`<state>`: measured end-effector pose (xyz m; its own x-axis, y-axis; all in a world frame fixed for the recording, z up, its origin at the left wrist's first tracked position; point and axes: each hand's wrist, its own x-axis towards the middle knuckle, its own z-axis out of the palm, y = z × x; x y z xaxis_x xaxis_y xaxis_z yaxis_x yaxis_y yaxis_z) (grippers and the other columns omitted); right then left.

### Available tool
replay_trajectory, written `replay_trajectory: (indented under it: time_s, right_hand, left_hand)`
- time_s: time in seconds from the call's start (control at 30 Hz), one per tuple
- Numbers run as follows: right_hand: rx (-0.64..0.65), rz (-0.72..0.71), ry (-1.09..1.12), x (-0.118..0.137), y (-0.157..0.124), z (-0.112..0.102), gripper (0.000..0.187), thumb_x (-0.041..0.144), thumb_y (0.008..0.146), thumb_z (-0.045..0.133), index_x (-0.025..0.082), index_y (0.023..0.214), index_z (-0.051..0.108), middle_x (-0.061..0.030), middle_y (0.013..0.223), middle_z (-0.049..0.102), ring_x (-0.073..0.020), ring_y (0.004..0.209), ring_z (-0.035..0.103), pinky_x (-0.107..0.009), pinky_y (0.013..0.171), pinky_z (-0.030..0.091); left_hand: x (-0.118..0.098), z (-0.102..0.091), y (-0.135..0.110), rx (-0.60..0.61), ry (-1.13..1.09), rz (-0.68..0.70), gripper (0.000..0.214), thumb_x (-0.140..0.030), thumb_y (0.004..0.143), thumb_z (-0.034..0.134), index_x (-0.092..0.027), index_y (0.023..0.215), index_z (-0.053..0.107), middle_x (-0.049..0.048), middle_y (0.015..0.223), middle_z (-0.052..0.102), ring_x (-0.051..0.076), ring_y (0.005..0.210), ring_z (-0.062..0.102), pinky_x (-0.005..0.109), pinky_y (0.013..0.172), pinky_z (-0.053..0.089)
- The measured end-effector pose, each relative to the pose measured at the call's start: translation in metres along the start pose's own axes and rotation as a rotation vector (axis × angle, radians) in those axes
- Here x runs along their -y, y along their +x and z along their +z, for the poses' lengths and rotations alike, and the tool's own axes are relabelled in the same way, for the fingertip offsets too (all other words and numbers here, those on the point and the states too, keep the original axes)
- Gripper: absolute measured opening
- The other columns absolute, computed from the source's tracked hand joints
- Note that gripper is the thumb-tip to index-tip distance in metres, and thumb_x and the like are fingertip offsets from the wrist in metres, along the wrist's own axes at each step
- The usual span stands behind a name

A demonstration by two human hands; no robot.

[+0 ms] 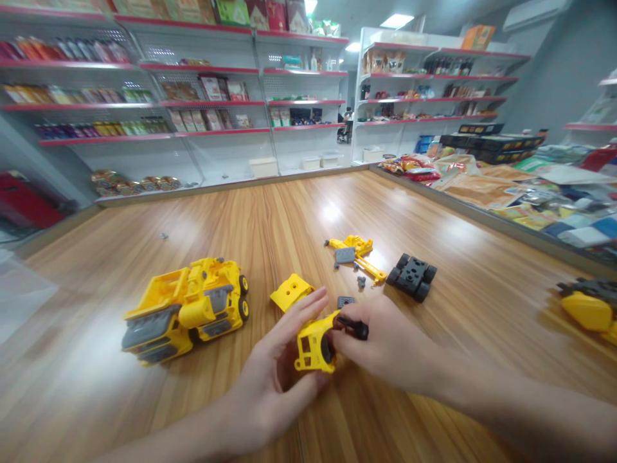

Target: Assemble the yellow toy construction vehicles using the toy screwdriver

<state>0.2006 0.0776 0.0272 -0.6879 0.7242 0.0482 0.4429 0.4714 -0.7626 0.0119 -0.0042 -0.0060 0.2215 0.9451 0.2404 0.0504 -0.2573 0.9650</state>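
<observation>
My left hand (274, 366) is wrapped round a yellow toy truck cab (311, 347) with window openings, steadying it just above the table. In my right hand (380, 341) is a short black screwdriver (355, 328), pinched between thumb and fingers against the cab's open side; its tip is hidden. Just beyond my left fingertips lies a yellow bucket-like part (292, 291) with holes. A small grey plate (346, 301) rests behind my right hand. Further back are a yellow crane arm part (369, 267), a grey piece (361, 281) and a black wheeled chassis (412, 276).
An assembled yellow dump truck (187, 305) stands on the left of the wooden table (270, 218). Another yellow and black toy (588, 308) is at the right edge. A tiny grey piece (164, 236) lies far left. Packaged goods (486, 186) lie beyond the right rim; shelves line the back.
</observation>
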Motion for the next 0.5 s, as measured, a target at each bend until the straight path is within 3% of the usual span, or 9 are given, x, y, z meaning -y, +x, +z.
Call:
replay_trajectory:
  time_s: [0.1, 0.23, 0.37, 0.43, 0.5]
  right_hand:
    - [-0.028, -0.124, -0.099, 0.003, -0.006, 0.003, 0.021, 0.024, 0.087, 0.055, 0.016, 0.07, 0.062, 0.0025, 0.061, 0.059, -0.0084, 0.054, 0.048, -0.022, 0.053, 0.03]
    - [-0.035, -0.371, -0.166, 0.005, -0.011, 0.003, 0.014, 0.015, 0.084, 0.055, 0.016, 0.072, 0.064, 0.0011, 0.062, 0.062, -0.0092, 0.053, 0.051, -0.022, 0.054, 0.033]
    - [-0.216, -0.437, -0.188, 0.009, -0.013, -0.009, 0.016, 0.019, 0.082, 0.062, 0.015, 0.066, 0.059, 0.0046, 0.051, 0.051, -0.0073, 0.045, 0.046, -0.022, 0.05, 0.03]
    - [-0.157, -0.406, -0.185, 0.012, -0.012, -0.018, 0.01, 0.025, 0.083, 0.066, 0.015, 0.08, 0.065, 0.0058, 0.052, 0.052, -0.0075, 0.046, 0.048, -0.021, 0.052, 0.034]
    - [0.002, -0.382, -0.239, 0.015, -0.012, -0.025, 0.023, 0.034, 0.085, 0.066, 0.017, 0.101, 0.067, 0.0046, 0.057, 0.058, -0.0103, 0.051, 0.054, -0.023, 0.058, 0.037]
  left_hand:
    - [-0.003, -0.003, -0.002, 0.052, 0.02, -0.018, 0.074, -0.02, 0.083, 0.069, -0.025, 0.149, 0.036, 0.0089, 0.162, 0.024, 0.032, 0.15, 0.017, 0.051, 0.123, 0.013]
    - [-0.006, -0.002, 0.004, -0.013, -0.142, -0.161, 0.062, -0.026, 0.09, 0.064, -0.023, 0.147, 0.038, 0.0143, 0.151, 0.044, 0.031, 0.141, 0.04, 0.048, 0.117, 0.032]
    - [-0.008, 0.002, 0.006, -0.002, -0.269, -0.21, 0.066, -0.027, 0.092, 0.061, -0.023, 0.149, 0.03, 0.0169, 0.148, 0.048, 0.033, 0.136, 0.047, 0.044, 0.11, 0.043]
    - [-0.007, 0.004, 0.003, 0.038, -0.255, -0.185, 0.069, -0.024, 0.092, 0.061, -0.026, 0.151, 0.026, 0.0158, 0.154, 0.039, 0.034, 0.139, 0.042, 0.044, 0.11, 0.043]
    - [-0.006, 0.004, -0.001, 0.084, -0.205, -0.146, 0.073, -0.019, 0.092, 0.059, -0.03, 0.153, 0.021, 0.0127, 0.161, 0.025, 0.034, 0.143, 0.036, 0.046, 0.112, 0.04]
